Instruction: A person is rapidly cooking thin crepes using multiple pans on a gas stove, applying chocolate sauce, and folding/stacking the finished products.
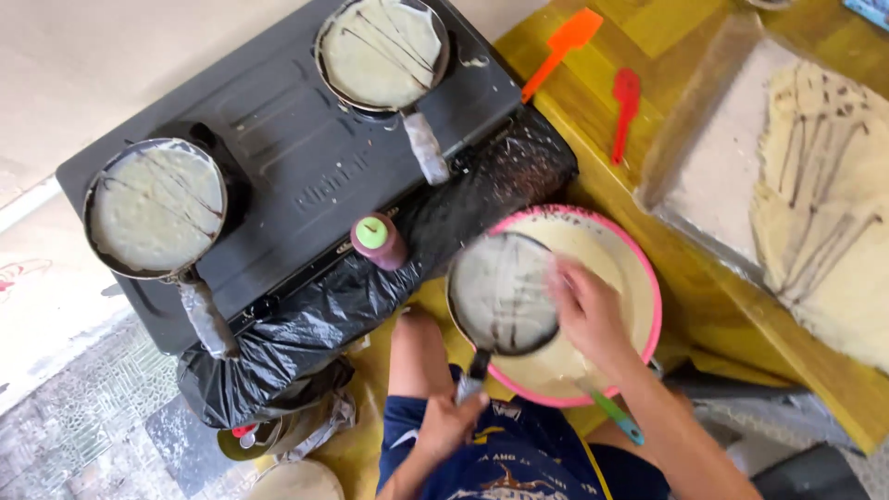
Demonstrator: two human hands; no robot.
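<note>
Nearest the lens, the left hand (pixel 451 424) is clenched around the dark handle of a small round pan (pixel 503 293), holding it level over a pink-rimmed bowl (pixel 639 268). Pale batter crossed by thin dark streaks coats the pan. The bowl, resting on the yellow desk (pixel 648 199), holds cream-coloured batter, though the pan and the forearm cover much of it. The right hand (pixel 585 310) lies at the pan's right edge over the bowl; its fingers are blurred, so whether they grip anything cannot be told. A green-and-blue handled utensil (pixel 611 415) sticks out from under the right wrist, its working end hidden.

On the dark two-burner stove (pixel 296 157) sit two more pans: the left pan (pixel 156 206) and the far pan (pixel 381 51), each filled with a pale round of batter marked by dark lines. Their handles look wrapped in pale material. A squeeze bottle (pixel 376 240) with a green cap stands at the stove's front edge, its contents dark. Black plastic sheeting (pixel 306 333) drapes under the stove front.

An orange spatula (pixel 561 48) and a red spatula (pixel 625 111) lie on the desk. To the right, a clear-walled tray (pixel 704 167) holds finished pale sheets with dark streaks, cut off by the frame edge.
</note>
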